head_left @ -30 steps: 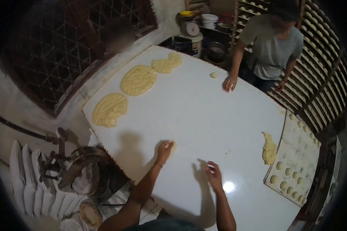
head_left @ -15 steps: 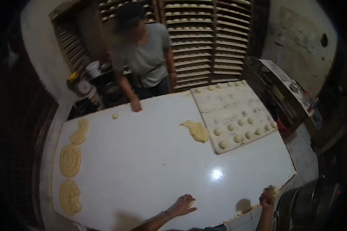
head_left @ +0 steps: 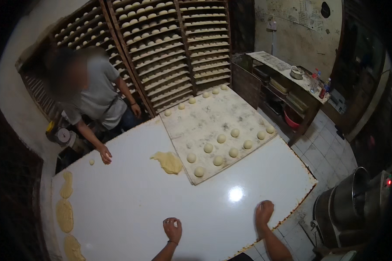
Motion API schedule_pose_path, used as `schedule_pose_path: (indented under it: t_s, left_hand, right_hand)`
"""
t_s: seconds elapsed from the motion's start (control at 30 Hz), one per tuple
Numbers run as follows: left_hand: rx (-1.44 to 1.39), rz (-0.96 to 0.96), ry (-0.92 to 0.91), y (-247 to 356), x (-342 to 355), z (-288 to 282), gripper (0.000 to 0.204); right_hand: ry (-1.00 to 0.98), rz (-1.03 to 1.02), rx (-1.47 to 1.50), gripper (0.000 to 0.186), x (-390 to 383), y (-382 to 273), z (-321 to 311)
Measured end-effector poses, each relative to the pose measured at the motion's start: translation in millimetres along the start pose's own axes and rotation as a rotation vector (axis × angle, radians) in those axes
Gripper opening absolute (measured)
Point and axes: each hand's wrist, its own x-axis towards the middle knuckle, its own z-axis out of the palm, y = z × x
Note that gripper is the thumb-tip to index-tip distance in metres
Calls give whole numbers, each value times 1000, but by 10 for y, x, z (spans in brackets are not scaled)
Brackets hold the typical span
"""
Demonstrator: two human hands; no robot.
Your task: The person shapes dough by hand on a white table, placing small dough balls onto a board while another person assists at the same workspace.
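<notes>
My left hand (head_left: 173,229) is low over the white table (head_left: 130,191), its fingers curled around a small dough ball (head_left: 175,223) that shows pale between thumb and fingers. Further right, near the table's edge, my right hand (head_left: 265,212) is closed, knuckles up, at the tabletop. The dough in it is hidden now, though a pale lump showed there earlier. A flat yellowish dough lump (head_left: 167,162) lies ahead beside a floured board (head_left: 191,124), which carries several round dough balls (head_left: 218,160).
A co-worker in a grey shirt (head_left: 102,74) stands across the table, one hand (head_left: 105,155) near a lone dough ball (head_left: 92,162). Dough slabs (head_left: 65,216) line the left edge. Beyond are racks of dough balls (head_left: 157,56), a side shelf (head_left: 283,67) and a metal mixer bowl (head_left: 346,204).
The view has swung right. My right hand has come from the table's edge inward and down to the tabletop. My left hand's fingers have curled more around the dough.
</notes>
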Motion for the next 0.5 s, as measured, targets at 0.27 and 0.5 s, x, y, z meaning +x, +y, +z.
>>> schedule_pose_path:
  t_s: [0.27,0.5]
  left_hand:
    - [203,-78,57,-345,-196,-56,3]
    - [23,62,-290,194,-570,-125,8]
  right_hand:
    - [-125,-563,-403,11,422,375,-632]
    - [-325,-755,-299,13,-101,355,-586]
